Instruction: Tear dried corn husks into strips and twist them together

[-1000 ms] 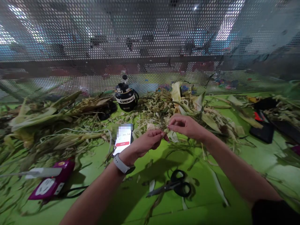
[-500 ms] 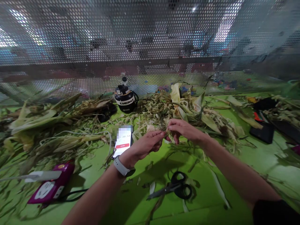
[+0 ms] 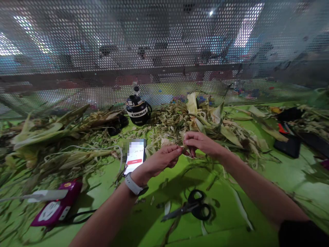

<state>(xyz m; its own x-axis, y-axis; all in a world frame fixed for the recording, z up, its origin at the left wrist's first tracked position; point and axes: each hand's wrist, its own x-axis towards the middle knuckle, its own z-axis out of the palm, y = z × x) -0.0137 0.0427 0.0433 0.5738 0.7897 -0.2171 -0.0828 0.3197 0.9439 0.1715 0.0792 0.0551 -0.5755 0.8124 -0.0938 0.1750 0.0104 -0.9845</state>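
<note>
My left hand (image 3: 166, 158), with a grey watch strap at the wrist, is closed in a pinch over the middle of the green table (image 3: 226, 219). Its fingertips meet those of my right hand (image 3: 199, 143), also closed with fingers bent down. Between them is a small pale strip of corn husk (image 3: 185, 148), mostly hidden by the fingers. Just behind both hands lies a heap of shredded corn husks (image 3: 174, 120), with larger husk leaves (image 3: 192, 103) on top. Black-handled scissors (image 3: 191, 206) rest on the table below the hands, touched by neither.
A phone (image 3: 135, 158) lies beside my left wrist. A purple power bank (image 3: 59, 202) with a white plug sits front left. More husks (image 3: 46, 137) cover the left side. A black jug (image 3: 138, 111) stands before the perforated metal screen (image 3: 164, 41). Dark phones (image 3: 288, 144) lie right.
Both hands stay almost in place. The fingers of my right hand have shifted slightly at the husk strip, and my left fingertips have moved a little to the right.
</note>
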